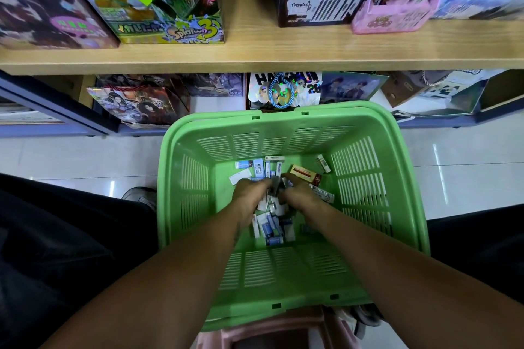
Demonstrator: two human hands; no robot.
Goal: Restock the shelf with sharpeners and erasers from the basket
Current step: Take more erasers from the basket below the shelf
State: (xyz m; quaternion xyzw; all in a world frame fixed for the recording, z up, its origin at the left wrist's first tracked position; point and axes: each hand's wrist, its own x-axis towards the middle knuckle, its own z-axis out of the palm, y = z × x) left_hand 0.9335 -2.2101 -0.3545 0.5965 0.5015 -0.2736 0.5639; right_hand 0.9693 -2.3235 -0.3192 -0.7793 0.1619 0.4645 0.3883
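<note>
Both arms reach down into the green basket point(286, 127), which sits at six o'clock below the wooden shelf point(255, 56). The left hand point(249, 188) and right hand point(299, 193) meet over the middle of the basket floor, and their fingers curl together around a small dark packet point(276, 185) held between them; what it is, blur hides. Loose erasers and sharpeners point(270, 228) lie scattered beneath the wrists, mostly white-and-blue packs. At twelve o'clock from the hands sits a blue-and-white pack point(249, 164); at one o'clock, a red-and-cream box point(304, 174) lies flat. Up on the shelf, a Splatoon box point(170, 8) stands at eleven o'clock, a pink box point(394, 15) at one o'clock. The basket rests on a pink stool point(283, 331).
</note>
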